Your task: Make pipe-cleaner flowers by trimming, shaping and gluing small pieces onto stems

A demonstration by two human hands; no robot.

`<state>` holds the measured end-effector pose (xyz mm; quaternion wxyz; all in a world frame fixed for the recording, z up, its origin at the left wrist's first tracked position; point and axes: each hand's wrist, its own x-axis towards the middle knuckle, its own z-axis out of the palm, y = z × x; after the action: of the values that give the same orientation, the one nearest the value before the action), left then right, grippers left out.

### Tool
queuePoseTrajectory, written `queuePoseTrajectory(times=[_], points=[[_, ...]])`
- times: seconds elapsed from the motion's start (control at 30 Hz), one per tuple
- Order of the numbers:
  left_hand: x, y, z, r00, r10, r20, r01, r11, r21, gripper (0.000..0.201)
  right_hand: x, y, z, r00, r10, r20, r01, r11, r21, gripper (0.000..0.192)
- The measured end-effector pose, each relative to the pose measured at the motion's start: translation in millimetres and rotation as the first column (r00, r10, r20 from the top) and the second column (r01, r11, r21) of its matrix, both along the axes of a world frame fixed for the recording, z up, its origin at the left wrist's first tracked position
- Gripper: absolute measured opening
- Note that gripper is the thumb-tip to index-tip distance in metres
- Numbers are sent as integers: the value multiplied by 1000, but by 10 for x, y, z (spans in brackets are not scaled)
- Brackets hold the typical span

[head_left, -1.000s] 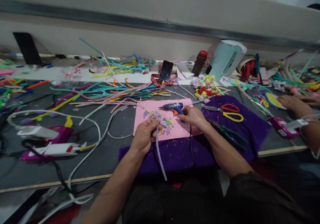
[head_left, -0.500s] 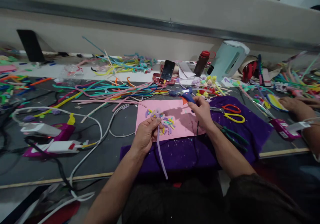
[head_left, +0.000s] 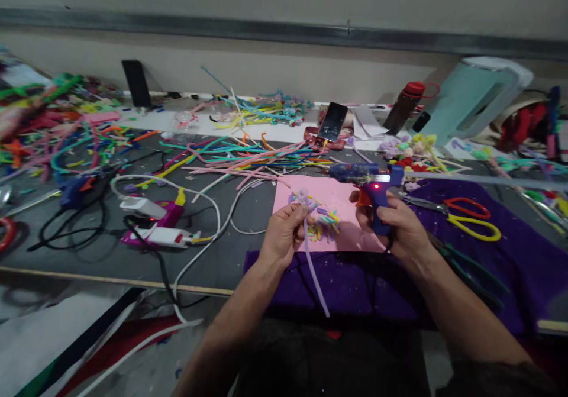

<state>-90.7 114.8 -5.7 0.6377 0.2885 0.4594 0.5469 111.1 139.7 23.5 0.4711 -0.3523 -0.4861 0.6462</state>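
Now the blue glue gun (head_left: 377,199) is up off the pink sheet (head_left: 350,242).
The right hand (head_left: 402,222) wraps its grip around it, tip aimed left; the left hand (head_left: 284,231) keeps a narrow pinch grip on a lilac stem (head_left: 314,267) beside the coloured offcuts (head_left: 331,219), so both are held together.

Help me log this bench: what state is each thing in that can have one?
Glue gun, in right hand, red light lit
Lilac stem, pinched in left hand, lower end loose
Second glue gun, lying on the table
Scissors, lying on purple cloth, open or shut unclear
Adapters, apparently in the magenta block
Bottle, red cap on
Middle phone, propped up
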Motion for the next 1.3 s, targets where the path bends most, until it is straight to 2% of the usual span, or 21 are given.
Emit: queuePoseTrajectory(times=[0.07, 0.13, 0.27, 0.37, 0.47, 0.57, 0.73, 0.83, 1.0, 1.3], points=[[-4, 2, -2, 999, 31, -16, -31, 999, 11, 31, -19, -71, 52, 995, 99, 32, -99, 995, -14, 35], [-3, 4, -6, 998, 57, -30, -56, 998, 32, 31, -25, -127, 70, 984, 135, 116, -136, 991, 1, 31], [-2, 13, -22, 994, 107, -22, -105, 993, 59, 29, 9, -203, 19, 946, 32, 324, -88, 983, 161, 23], [-7, 19, -26, 990, 135, -29, -133, 989, 58, 29, 41, -246, -10, 847, -73, 526, -124, 936, 329, 26], [-13, 20, -26, 988, 147, -50, -143, 987, 79, 29, 48, -275, -8, 763, -126, 634, -192, 892, 409, 29], [-13, 17, -28, 986, 154, -58, -149, 985, 88, 29, 41, -280, -3, 743, -111, 660, -245, 872, 423, 29], [-9, 16, -34, 985, 148, -92, -140, 987, 83, 30, 32, -274, -7, 764, -87, 639, -264, 862, 433, 27], [-11, 19, -40, 983, 141, -113, -131, 987, 98, 29, 28, -281, -16, 749, -128, 649, -235, 865, 443, 26], [-8, 22, -45, 984, 134, -121, -123, 988, 95, 29, 15, -290, -41, 674, -230, 702, -202, 857, 474, 25], [3, 17, -55, 986, 123, -113, -110, 987, 113, 30, -18, -283, -35, 646, -260, 718, -232, 828, 510, 28]])
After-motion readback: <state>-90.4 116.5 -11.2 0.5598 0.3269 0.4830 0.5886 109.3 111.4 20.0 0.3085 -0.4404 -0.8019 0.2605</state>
